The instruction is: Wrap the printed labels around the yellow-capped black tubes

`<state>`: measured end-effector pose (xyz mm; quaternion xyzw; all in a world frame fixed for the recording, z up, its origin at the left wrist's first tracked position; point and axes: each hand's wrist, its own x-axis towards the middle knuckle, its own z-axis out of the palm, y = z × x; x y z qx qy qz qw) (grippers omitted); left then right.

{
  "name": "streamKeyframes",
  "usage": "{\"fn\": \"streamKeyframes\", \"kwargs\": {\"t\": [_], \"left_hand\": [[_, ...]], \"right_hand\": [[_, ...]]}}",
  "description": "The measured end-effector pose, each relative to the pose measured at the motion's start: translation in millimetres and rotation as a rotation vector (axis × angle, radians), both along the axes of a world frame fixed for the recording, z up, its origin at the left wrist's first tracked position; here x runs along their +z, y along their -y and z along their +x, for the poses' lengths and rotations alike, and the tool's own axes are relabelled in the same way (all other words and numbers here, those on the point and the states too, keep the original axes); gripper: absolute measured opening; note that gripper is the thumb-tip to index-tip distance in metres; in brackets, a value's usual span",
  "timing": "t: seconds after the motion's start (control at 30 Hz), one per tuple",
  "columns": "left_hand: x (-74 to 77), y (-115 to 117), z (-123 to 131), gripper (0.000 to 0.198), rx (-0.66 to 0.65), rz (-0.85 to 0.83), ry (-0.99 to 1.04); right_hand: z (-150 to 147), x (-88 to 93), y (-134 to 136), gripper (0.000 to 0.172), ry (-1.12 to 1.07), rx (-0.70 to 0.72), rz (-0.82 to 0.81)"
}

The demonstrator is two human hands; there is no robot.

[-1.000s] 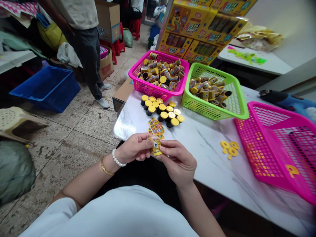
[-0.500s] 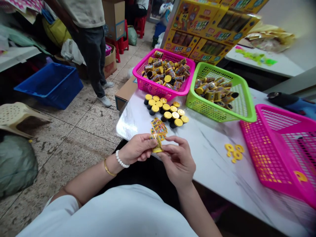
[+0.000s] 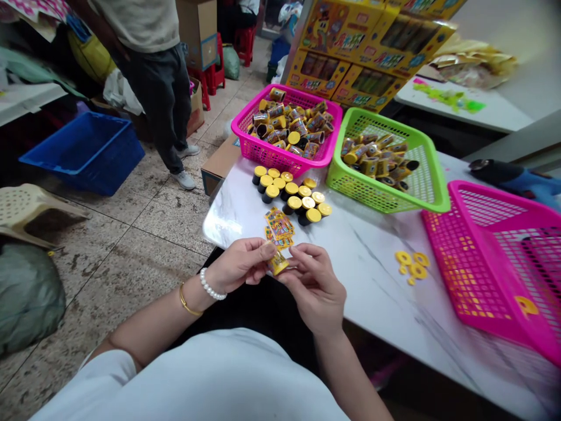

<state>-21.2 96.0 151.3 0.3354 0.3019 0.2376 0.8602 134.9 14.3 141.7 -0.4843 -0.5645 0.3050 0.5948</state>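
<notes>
A small tub [image 3: 279, 263] with a yellow end and a printed wrap is tilted between my two hands. My left hand [image 3: 243, 260] grips it, thumb on top. Against its yellow end lie the curled fingertips and thumb of my right hand [image 3: 318, 286], partly hiding that end. Just beyond my hands is a small pile of colourful printed stickers [image 3: 279, 225] on the table [image 3: 368, 275]. Behind the stickers, several black tubs with yellow lids [image 3: 291, 188] stand upright in a group.
A pink basket [image 3: 287, 165] and a green basket [image 3: 385, 202] hold many wrapped tubs. On the right are another pink basket [image 3: 482, 304] and yellow rings [image 3: 412, 266]. Yellow boxes [image 3: 333, 67] are stacked behind. A person [image 3: 153, 76] stands near a blue bin [image 3: 87, 155].
The tub has turned in my fingers, so more of its printed side and yellow end shows. My view has shifted slightly; the things on the table stay put.
</notes>
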Motion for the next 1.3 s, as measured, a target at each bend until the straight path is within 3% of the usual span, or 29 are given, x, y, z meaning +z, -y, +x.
{"fn": "streamKeyframes", "kwargs": {"t": [0.17,0.33,0.53,0.7,0.83,1.03,1.17,1.3], "left_hand": [[-1.2,4,2,0.054,-0.107,-0.050,0.121],[-3.9,8,6,0.054,-0.028,-0.069,0.094],[-4.6,9,8,0.055,-0.049,-0.069,0.061],[-5.2,9,10,0.056,-0.005,-0.050,0.015],[-4.6,5,8,0.055,-0.078,-0.017,0.069],[-2.9,7,7,0.055,0.006,-0.026,0.012],[-2.9,9,8,0.053,-0.021,-0.074,0.045],[-0.7,8,7,0.055,-0.006,-0.073,-0.006]], "right_hand": [[0,-1.1,-3,0.029,-0.048,-0.029,0.065],[-1,-4.9,-3,0.028,-0.054,-0.054,0.028],[-4,-6.4,-3,0.026,-0.004,-0.201,0.099],[-10,-16.9,-3,0.013,-0.136,-0.233,-0.005],[-10,-18.0,-2,0.009,-0.293,-0.158,-0.090],[-4,-6.3,-3,0.028,0.074,-0.114,0.076],[-2,-7.6,-5,0.031,0.080,-0.147,0.129],[3,-5.6,-5,0.029,0.133,-0.080,0.063]]}}
